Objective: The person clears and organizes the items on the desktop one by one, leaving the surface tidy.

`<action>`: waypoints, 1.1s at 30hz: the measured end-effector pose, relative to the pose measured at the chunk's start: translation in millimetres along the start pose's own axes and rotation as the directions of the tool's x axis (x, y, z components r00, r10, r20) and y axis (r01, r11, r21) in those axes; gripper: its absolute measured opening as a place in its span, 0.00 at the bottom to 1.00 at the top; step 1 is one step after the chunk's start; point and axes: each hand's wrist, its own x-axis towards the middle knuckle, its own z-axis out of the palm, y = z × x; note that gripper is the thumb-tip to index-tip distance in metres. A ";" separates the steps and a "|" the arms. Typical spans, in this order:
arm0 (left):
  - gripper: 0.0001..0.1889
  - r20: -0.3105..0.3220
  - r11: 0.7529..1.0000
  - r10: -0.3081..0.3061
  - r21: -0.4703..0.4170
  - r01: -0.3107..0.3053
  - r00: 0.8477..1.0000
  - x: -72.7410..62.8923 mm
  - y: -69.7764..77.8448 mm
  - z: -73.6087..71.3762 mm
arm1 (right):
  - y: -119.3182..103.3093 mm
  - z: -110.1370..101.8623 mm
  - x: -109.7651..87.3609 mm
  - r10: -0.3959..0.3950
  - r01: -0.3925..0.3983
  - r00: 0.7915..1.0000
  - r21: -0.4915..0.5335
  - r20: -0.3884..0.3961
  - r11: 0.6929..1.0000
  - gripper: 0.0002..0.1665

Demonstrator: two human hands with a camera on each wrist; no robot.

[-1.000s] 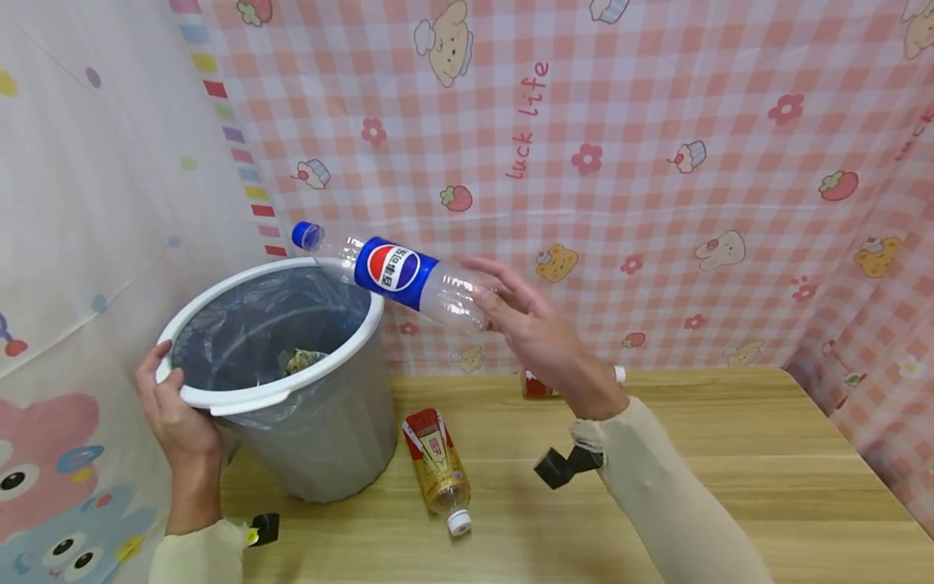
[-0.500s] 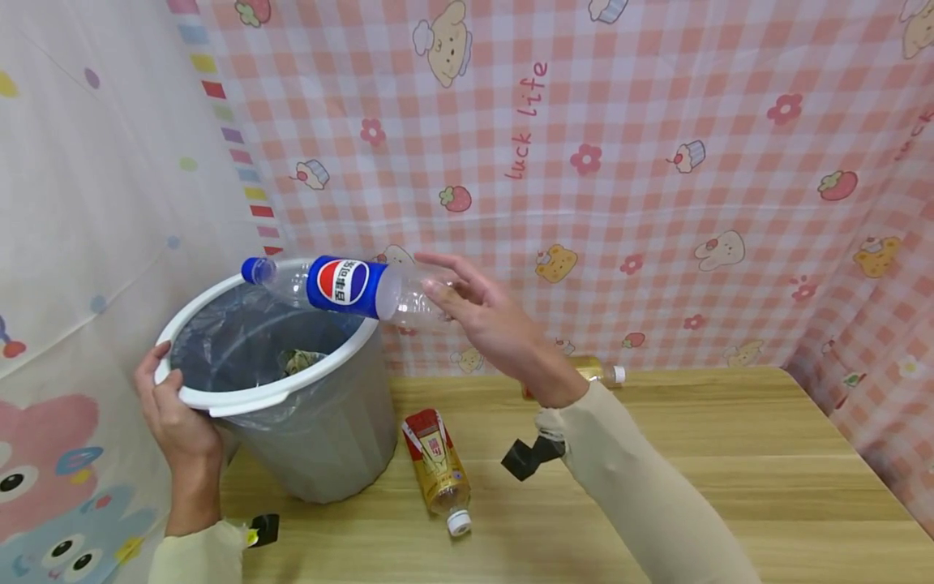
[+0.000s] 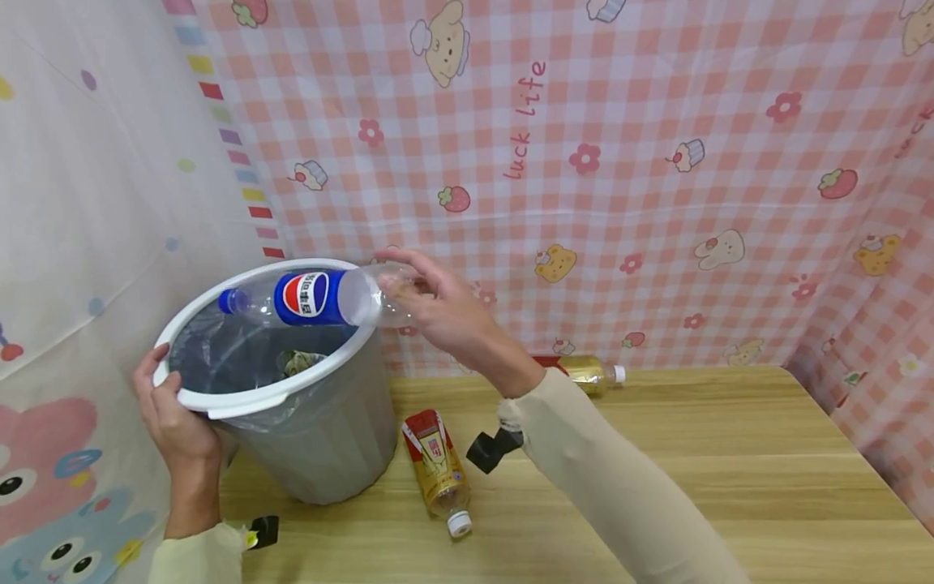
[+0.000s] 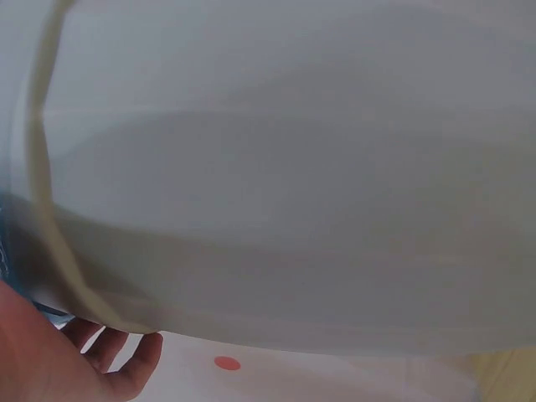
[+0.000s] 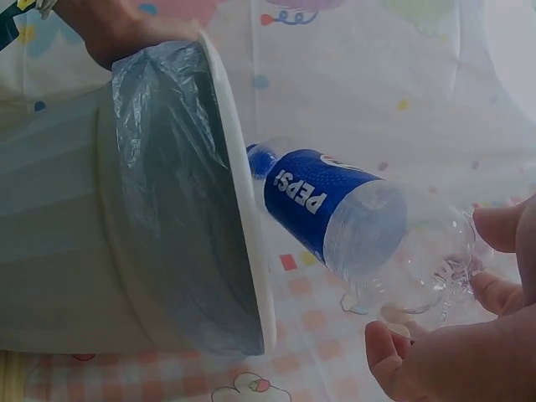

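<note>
A clear plastic Pepsi bottle with a blue label and blue cap lies nearly level over the mouth of a grey trash can. My right hand grips the bottle by its base, and the cap end points left into the opening. In the right wrist view the fingers curl about the clear bottom of the bottle. With my left hand I hold the can's white rim at its left side, fingers over the edge. The left wrist view shows the can's grey wall and that hand's fingers at the rim.
Inside the can, a clear bag lines the wall and a crumpled greenish item lies within. A red-and-gold bottle lies on the wooden table right of the can. Another gold bottle lies by the checked back cloth.
My right hand has carried the Pepsi bottle left and slightly down, over the can's opening. More of the bottle at the back has come into sight. The left hand has stayed on the rim.
</note>
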 end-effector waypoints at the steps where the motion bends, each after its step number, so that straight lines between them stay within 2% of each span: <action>1: 0.23 0.001 1.000 0.000 0.005 0.000 1.000 0.0 0.0 -0.1 | 0.1 2.0 1.7 -0.003 0.003 1.000 -0.001 0.003 1.000 0.25; 7: 0.23 -0.002 1.000 -0.001 0.021 0.001 1.000 -0.2 -0.3 0.1 | 1.8 13.3 10.7 -0.001 0.000 1.000 0.013 0.007 1.000 0.24; 17: 0.23 -0.013 0.999 0.013 -0.040 -0.014 1.000 -0.5 -0.5 1.2 | 11.9 31.4 21.4 0.012 -0.012 0.998 -0.013 -0.056 1.000 0.24; 28: 0.23 -0.001 1.000 0.008 0.009 -0.008 1.000 0.1 1.0 -0.2 | 13.9 50.1 32.3 0.010 -0.013 0.996 -0.025 -0.090 1.000 0.23; 33: 0.23 0.006 1.000 0.003 -0.005 -0.003 1.000 0.0 0.2 -0.7 | 16.8 57.3 35.6 0.021 -0.024 0.994 -0.029 -0.109 0.999 0.24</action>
